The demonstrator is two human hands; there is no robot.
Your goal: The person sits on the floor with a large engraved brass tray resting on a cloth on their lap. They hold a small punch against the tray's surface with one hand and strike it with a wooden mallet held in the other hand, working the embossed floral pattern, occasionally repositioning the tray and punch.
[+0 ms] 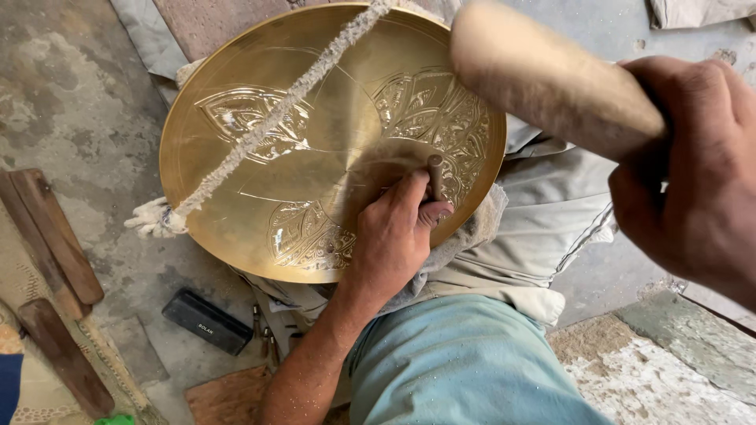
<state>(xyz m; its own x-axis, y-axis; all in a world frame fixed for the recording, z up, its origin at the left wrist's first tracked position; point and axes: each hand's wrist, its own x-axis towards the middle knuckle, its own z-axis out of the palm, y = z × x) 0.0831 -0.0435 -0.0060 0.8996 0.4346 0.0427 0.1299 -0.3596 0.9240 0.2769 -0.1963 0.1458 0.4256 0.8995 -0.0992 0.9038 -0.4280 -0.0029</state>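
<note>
While my left hand (391, 236) rests on the brass tray (260, 169), its grip is closed around a small metal punch (435, 175), which stands roughly upright with its tip on the engraved leaf pattern at the right side of the tray. I see my right hand (693, 181) raised at the right edge of the view, clenched on the handle of a wooden mallet (551, 79); the pale, rounded head is blurred and hangs above the tray's right rim, apart from the punch.

I find the tray, round and golden, lying tilted across my lap on a grey cloth (520, 244), with engraved leaf shapes at left, right and bottom. A frayed white rope (276, 118) runs diagonally over its face, from the top rim down to a knotted end past the lower left rim.

On the concrete floor (71, 102) to the left I see dark wooden sticks (55, 236), and below the tray a small black block (206, 321). My trouser leg (465, 362) is pale blue-green.
</note>
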